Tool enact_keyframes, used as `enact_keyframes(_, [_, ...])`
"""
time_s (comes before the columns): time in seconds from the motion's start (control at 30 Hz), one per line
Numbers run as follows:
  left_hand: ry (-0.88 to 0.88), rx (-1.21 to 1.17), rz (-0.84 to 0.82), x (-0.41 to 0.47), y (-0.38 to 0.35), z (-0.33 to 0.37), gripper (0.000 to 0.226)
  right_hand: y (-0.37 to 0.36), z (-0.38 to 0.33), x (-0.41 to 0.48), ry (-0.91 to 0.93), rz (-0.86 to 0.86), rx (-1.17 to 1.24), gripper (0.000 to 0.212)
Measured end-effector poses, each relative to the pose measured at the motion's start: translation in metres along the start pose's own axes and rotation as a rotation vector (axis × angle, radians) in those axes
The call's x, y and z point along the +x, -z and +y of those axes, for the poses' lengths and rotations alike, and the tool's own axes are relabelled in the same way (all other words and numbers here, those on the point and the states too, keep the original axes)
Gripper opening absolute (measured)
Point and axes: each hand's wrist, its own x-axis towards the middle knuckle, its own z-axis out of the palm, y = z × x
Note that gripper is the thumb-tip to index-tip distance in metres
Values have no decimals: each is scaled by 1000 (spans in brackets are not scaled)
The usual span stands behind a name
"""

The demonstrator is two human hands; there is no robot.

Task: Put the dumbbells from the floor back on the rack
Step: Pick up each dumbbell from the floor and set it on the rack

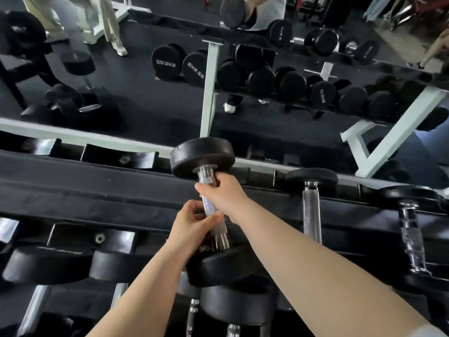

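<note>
Black-headed dumbbell (202, 161) with knurled silver handle, black rack (97, 190) with pale frame, dark floor (136, 88)

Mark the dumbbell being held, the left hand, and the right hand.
dumbbell (211, 208): head view, on the bare knurled handle between the two hands.
left hand (192, 231): head view, on the back of the hand near the lower handle.
right hand (224, 193): head view, on the back of the hand near the upper head.

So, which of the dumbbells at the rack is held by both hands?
The dumbbell in the middle of the view: the right hand and left hand both grip its chrome handle. The dumbbells to its right lie untouched.
</note>
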Motion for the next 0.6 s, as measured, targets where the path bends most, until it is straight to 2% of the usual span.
enact_keyframes(0.27, [14, -45, -67, 9, 4, -10, 18, -3, 9, 11, 21, -25, -63, 37])
enact_keyframes(0.4, [6, -16, -107, 12, 10, -11, 19, -8, 12, 12, 37, 16, -44, 39])
enact_keyframes(0.5, [5, 49, -114, 19, 16, -10, 20, -15, 15, 12, 29, 62, -14, 42])
enact_keyframes(0.6, [3, 245, -102, 23, 19, -7, 14, -18, 17, 14, -6, 86, -6, 46])
